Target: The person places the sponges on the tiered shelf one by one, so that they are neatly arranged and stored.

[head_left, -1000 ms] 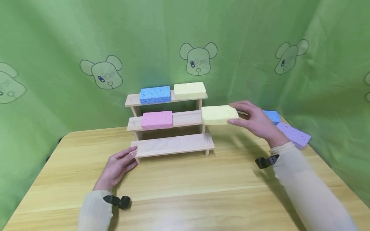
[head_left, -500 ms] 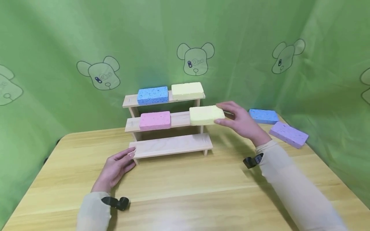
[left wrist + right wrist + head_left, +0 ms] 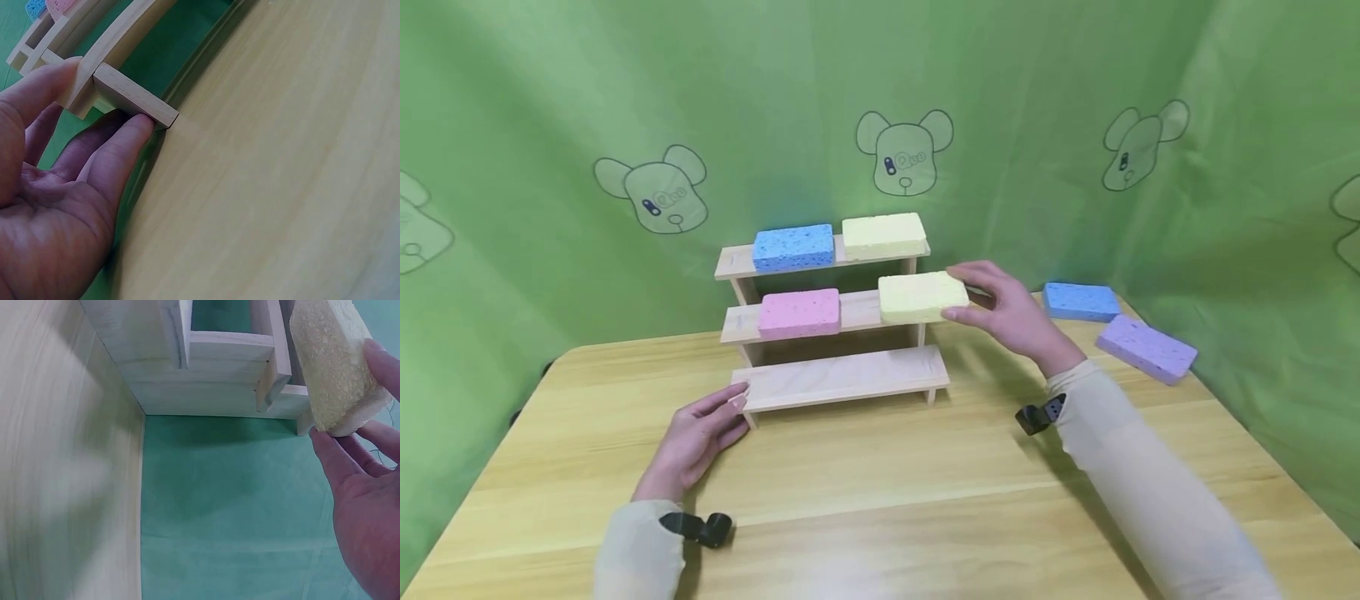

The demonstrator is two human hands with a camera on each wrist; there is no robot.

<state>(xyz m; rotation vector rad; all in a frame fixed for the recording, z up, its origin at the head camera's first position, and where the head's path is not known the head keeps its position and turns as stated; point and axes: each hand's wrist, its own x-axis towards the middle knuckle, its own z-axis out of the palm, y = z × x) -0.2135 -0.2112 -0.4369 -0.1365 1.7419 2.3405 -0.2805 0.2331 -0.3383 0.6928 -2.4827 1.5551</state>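
A pale yellow sponge (image 3: 922,297) is gripped at its right end by my right hand (image 3: 1003,310), thumb in front and fingers behind. It is at the right end of the middle step of a three-step wooden rack (image 3: 842,380); whether it touches the step I cannot tell. In the right wrist view, the yellow sponge (image 3: 334,365) appears beside the rack's end. My left hand (image 3: 698,433) holds the rack's lower left corner. The left wrist view has its thumb on the bottom step (image 3: 84,81) and fingertips against the leg (image 3: 137,94).
On the middle step sits a pink sponge (image 3: 800,313). The top step bears a blue sponge (image 3: 793,248) and another yellow sponge (image 3: 884,236). Another blue sponge (image 3: 1081,302) and a purple sponge (image 3: 1147,348) lie on the table (image 3: 880,500) at right, before a green curtain (image 3: 1015,108).
My right hand has carried the yellow sponge leftward, from beside the rack to the middle step's right end. My left hand keeps its place at the rack's corner.
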